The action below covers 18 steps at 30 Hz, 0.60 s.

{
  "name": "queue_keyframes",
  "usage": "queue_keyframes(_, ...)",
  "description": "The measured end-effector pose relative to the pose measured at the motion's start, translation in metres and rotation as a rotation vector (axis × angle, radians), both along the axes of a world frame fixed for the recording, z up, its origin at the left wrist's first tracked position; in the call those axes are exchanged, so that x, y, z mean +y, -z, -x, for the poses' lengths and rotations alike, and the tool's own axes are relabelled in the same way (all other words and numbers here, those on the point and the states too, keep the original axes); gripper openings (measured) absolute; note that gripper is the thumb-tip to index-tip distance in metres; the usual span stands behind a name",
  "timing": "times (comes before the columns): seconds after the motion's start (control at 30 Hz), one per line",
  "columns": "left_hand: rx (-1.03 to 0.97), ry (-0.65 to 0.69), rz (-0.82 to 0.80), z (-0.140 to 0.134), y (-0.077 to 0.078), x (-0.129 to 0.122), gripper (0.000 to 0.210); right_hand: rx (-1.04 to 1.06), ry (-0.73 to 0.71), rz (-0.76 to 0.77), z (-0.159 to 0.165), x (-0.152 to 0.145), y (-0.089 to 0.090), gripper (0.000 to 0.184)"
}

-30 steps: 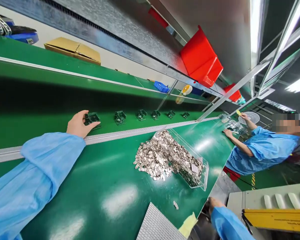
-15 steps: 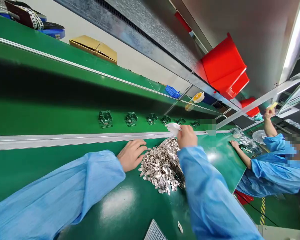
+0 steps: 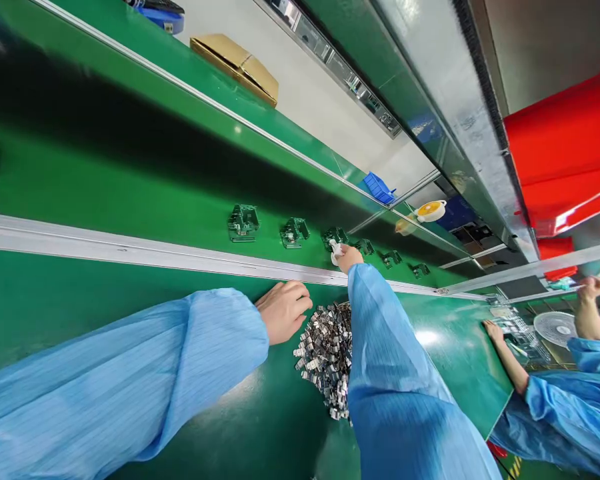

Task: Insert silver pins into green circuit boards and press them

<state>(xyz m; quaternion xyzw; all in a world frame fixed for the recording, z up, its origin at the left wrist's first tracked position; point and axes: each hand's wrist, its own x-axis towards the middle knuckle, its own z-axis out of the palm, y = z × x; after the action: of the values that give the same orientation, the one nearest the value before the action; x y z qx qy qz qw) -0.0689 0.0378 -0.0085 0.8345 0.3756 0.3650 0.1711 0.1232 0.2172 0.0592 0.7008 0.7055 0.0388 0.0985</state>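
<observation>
My right hand (image 3: 350, 258) reaches across the pale metal rail (image 3: 180, 261), its fingers closed on a crumpled white wipe (image 3: 336, 253). The wipe is at a green circuit board (image 3: 335, 235) and covers part of it; whether it touches the board I cannot tell. My left hand (image 3: 284, 311) rests by the near side of the rail, fingers loosely bent and apart, with nothing visible in it. Just right of it lies a heap of small silvery metal parts (image 3: 325, 357), partly hidden by my right sleeve.
More circuit boards (image 3: 243, 224) stand in a row on the green strip beyond the rail. A cardboard box (image 3: 235, 67), a blue bin (image 3: 379, 188) and a yellow-white round object (image 3: 431, 211) sit farther back. A red bin (image 3: 570, 153) hangs upper right. A co-worker's arm (image 3: 510, 360) rests at the right.
My right hand has carried the white wipe forward over the rail to a circuit board. My left hand stays beside the heap. The camera view has shifted and tilted.
</observation>
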Motion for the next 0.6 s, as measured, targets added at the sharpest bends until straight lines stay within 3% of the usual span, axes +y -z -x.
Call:
queue_keyframes(0.27,0.095,0.001,0.048,0.001,-0.001,0.001,0.014,-0.116,0.006,0.123,0.010,0.010,0.011,0.045)
queue_keyframes(0.6,0.095,0.007,0.065,0.003,-0.002,0.001,0.013,-0.195,-0.070,0.143,0.001,0.023,0.013,0.034)
